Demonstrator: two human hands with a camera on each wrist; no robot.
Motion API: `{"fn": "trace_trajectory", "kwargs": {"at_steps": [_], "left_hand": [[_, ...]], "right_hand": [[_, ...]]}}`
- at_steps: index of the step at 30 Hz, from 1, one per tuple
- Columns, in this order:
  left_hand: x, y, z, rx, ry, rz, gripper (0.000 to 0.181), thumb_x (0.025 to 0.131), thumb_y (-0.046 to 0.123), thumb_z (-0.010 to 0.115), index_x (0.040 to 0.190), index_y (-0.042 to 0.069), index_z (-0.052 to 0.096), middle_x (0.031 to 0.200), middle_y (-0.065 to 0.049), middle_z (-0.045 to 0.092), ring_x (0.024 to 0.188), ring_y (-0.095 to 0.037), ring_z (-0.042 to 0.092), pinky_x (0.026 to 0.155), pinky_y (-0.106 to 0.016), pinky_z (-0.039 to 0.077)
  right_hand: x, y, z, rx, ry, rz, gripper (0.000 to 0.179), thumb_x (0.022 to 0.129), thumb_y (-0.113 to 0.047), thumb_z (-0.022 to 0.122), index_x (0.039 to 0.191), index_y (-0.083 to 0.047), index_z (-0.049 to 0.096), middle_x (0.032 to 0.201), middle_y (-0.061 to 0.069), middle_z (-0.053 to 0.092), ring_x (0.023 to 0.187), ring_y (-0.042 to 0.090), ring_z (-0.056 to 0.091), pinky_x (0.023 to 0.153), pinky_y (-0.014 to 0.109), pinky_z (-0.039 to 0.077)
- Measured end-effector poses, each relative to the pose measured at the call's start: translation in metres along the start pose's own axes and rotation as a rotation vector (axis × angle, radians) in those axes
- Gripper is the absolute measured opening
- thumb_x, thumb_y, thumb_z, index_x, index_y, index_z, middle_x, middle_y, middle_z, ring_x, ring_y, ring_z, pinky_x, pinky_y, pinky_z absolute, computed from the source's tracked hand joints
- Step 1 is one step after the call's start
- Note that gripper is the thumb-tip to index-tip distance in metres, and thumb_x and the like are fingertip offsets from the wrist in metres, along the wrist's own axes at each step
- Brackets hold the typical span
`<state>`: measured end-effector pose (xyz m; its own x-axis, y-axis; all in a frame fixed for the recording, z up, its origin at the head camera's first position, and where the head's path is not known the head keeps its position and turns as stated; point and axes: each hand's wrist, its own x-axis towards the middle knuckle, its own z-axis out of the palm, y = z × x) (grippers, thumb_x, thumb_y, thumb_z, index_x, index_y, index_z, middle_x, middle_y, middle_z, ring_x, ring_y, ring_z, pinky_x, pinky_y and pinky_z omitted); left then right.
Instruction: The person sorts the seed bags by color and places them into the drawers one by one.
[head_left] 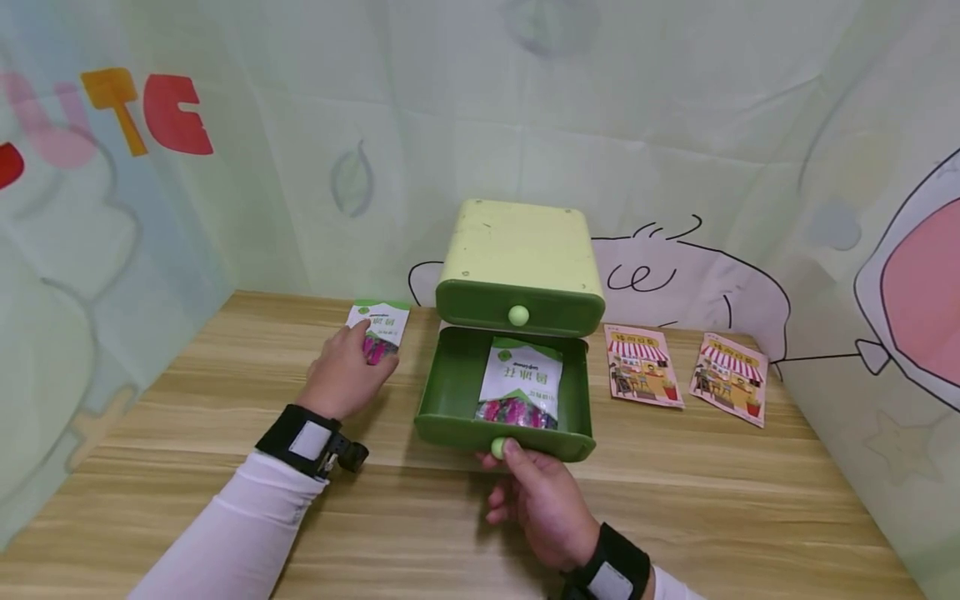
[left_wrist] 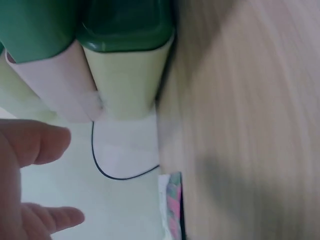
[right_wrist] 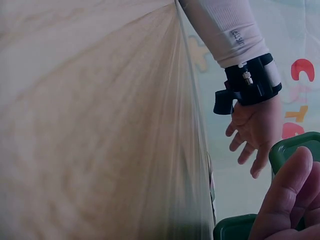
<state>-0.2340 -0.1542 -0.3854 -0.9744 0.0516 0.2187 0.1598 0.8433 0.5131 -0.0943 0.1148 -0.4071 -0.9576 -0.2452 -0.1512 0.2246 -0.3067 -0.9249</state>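
My left hand (head_left: 345, 371) hovers with spread fingers over a white-and-green packet (head_left: 384, 319) with a pink lower part, on the table left of a small drawer cabinet (head_left: 521, 246). In the left wrist view a gap shows between its fingers (left_wrist: 47, 145) and the packet (left_wrist: 173, 205). The thumb and fingers of my right hand (head_left: 543, 500) pinch the round light-green knob (head_left: 498, 448) of the lower drawer (head_left: 442, 429), which is pulled out. A matching white-and-green packet (head_left: 522, 372) lies inside, leaning toward the front. The upper drawer (head_left: 480, 304) is closed.
Two pink packets with a shop-front picture, a nearer-to-cabinet packet (head_left: 642, 367) and an outer packet (head_left: 731, 379), lie on the wooden table (head_left: 360, 533) right of the cabinet. A printed cloth backdrop (head_left: 300, 167) rises behind and at both sides.
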Motion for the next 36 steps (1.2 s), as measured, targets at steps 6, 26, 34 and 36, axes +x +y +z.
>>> {"fn": "trace_trajectory", "kwargs": {"at_steps": [6, 26, 34, 36], "left_hand": [[0.004, -0.013, 0.002, -0.007, -0.127, -0.026, 0.069, 0.089, 0.04, 0.055, 0.138, -0.005, 0.036, 0.114, -0.028, 0.051, 0.094, -0.036, 0.049, 0.076, -0.053, 0.047], [0.007, -0.032, 0.009, 0.01, -0.386, -0.089, 0.084, 0.092, 0.055, 0.047, 0.143, -0.007, 0.024, 0.14, -0.035, 0.031, 0.123, -0.054, 0.022, 0.101, -0.067, 0.024], [0.005, -0.031, 0.006, 0.007, -0.384, -0.105, 0.084, 0.092, 0.057, 0.044, 0.144, -0.005, 0.024, 0.138, -0.035, 0.033, 0.122, -0.052, 0.027, 0.099, -0.065, 0.03], [0.003, -0.031, 0.004, 0.008, -0.372, -0.116, 0.082, 0.092, 0.056, 0.045, 0.143, -0.005, 0.026, 0.136, -0.035, 0.036, 0.119, -0.05, 0.034, 0.096, -0.064, 0.034]], "right_hand": [[0.001, 0.001, -0.001, 0.0, -0.004, -0.004, 0.033, 0.096, -0.038, 0.052, 0.092, -0.007, 0.064, 0.117, 0.018, 0.06, 0.063, 0.014, 0.055, 0.057, 0.029, 0.054], [0.0, -0.002, 0.002, -0.007, 0.003, -0.009, 0.032, 0.096, -0.038, 0.052, 0.092, -0.008, 0.062, 0.113, 0.013, 0.063, 0.063, 0.014, 0.054, 0.057, 0.029, 0.052], [0.0, -0.001, 0.001, -0.007, 0.004, -0.004, 0.034, 0.096, -0.039, 0.052, 0.092, -0.007, 0.063, 0.114, 0.014, 0.062, 0.063, 0.015, 0.055, 0.057, 0.029, 0.053], [0.0, -0.001, 0.001, -0.006, 0.002, -0.004, 0.033, 0.096, -0.038, 0.052, 0.092, -0.007, 0.063, 0.114, 0.014, 0.062, 0.063, 0.014, 0.055, 0.057, 0.029, 0.053]]}}
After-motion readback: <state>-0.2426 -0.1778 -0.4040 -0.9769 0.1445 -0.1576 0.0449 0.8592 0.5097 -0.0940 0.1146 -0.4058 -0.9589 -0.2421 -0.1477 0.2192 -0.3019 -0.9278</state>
